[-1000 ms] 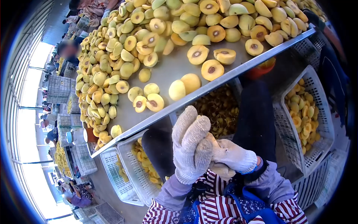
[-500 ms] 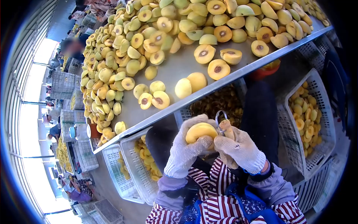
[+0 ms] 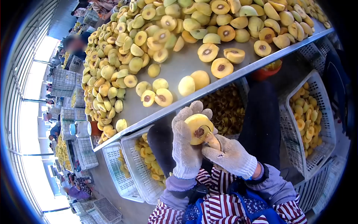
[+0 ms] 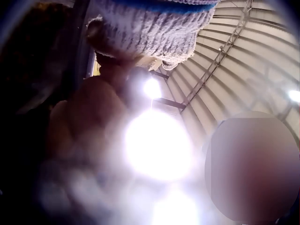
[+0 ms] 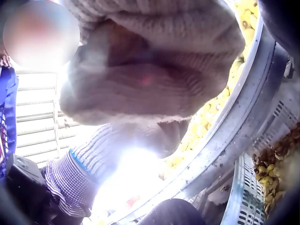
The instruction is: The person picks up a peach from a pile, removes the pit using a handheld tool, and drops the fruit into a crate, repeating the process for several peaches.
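In the head view a gloved left hand point(image 3: 185, 149) holds a yellow fruit half point(image 3: 198, 128), its cut face with a brown centre turned up. The gloved right hand point(image 3: 233, 156) grips a small tool with a tan handle point(image 3: 213, 142), whose curved metal end touches the brown centre. Glare washes out much of the left wrist view, where a ribbed glove cuff point(image 4: 150, 33) shows at the top. A knitted glove point(image 5: 154, 84) fills the upper part of the right wrist view; the tool is not clear there.
A metal table point(image 3: 175, 80) piled with fruit halves point(image 3: 108, 71) slants above the hands. Below its edge stand a crate of dark pieces point(image 3: 223, 108), white crates at left point(image 3: 143, 175) and right point(image 3: 322, 123), and a red bowl point(image 3: 266, 71). People are in the background.
The hands first were close together, then parted with a fruit half and the tool showing. Now the fruit's cut face is turned up and the tool's tip has moved onto its centre.
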A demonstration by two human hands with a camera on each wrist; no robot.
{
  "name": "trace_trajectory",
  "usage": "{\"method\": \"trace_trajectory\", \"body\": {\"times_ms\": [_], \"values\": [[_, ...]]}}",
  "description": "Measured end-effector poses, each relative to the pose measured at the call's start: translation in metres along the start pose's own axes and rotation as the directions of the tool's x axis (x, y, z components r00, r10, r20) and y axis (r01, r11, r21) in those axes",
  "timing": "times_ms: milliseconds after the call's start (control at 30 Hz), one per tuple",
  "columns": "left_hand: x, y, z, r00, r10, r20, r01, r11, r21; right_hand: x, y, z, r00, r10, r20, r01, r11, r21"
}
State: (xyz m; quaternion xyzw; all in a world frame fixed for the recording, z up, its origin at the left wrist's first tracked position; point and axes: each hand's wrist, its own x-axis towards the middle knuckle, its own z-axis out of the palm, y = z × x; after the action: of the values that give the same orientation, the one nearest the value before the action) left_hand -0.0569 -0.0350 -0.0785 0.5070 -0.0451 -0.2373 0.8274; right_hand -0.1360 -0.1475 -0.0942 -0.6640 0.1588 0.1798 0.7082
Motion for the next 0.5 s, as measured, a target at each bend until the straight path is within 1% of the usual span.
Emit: {"method": "trace_trajectory", "body": {"times_ms": [100,167,200,233,267,300,333,367,400,467,500], "values": [[-0.011,0.008,0.016,0.995,0.099,-0.031,-0.094,0.987,0.127,-0.001,-0.001,0.005,0.999,-0.004,0.051,-0.004,0.987,0.161],[-0.009,0.012,0.013,0.994,0.104,0.015,-0.104,0.954,0.281,-0.005,-0.008,0.006,0.992,0.018,0.128,-0.058,0.948,0.312],[-0.008,0.015,0.011,0.994,0.104,0.038,-0.111,0.928,0.355,-0.006,-0.010,0.001,0.976,0.076,0.203,-0.147,0.920,0.363],[-0.004,0.016,0.004,0.996,0.060,0.070,-0.081,0.934,0.348,-0.005,-0.014,-0.008,0.952,0.125,0.279,-0.235,0.883,0.407],[-0.002,0.016,0.000,0.991,0.039,0.129,-0.069,0.968,0.241,-0.005,-0.016,-0.013,0.919,0.166,0.356,-0.322,0.838,0.440],[0.000,0.015,-0.001,0.981,0.027,0.190,-0.052,0.990,0.131,-0.007,-0.017,-0.011,0.937,0.143,0.319,-0.292,0.820,0.493],[0.001,0.016,-0.001,0.967,0.017,0.253,-0.024,0.999,0.023,-0.008,-0.018,-0.014,0.935,0.129,0.330,-0.287,0.823,0.490],[-0.002,0.018,0.004,0.962,0.014,0.273,0.003,0.998,-0.063,-0.009,-0.019,-0.019,0.932,0.115,0.343,-0.282,0.826,0.489],[-0.003,0.019,0.003,0.970,-0.009,0.245,0.024,0.998,-0.060,-0.011,-0.021,-0.023,0.929,0.100,0.357,-0.276,0.829,0.486],[-0.005,0.020,-0.001,0.981,-0.056,0.187,0.068,0.996,-0.057,-0.013,-0.024,-0.020,0.958,0.119,0.260,-0.211,0.908,0.363],[0.000,0.020,-0.007,0.986,-0.091,0.141,0.092,0.996,-0.007,-0.013,-0.023,-0.018,0.969,0.118,0.216,-0.178,0.942,0.286]]}}
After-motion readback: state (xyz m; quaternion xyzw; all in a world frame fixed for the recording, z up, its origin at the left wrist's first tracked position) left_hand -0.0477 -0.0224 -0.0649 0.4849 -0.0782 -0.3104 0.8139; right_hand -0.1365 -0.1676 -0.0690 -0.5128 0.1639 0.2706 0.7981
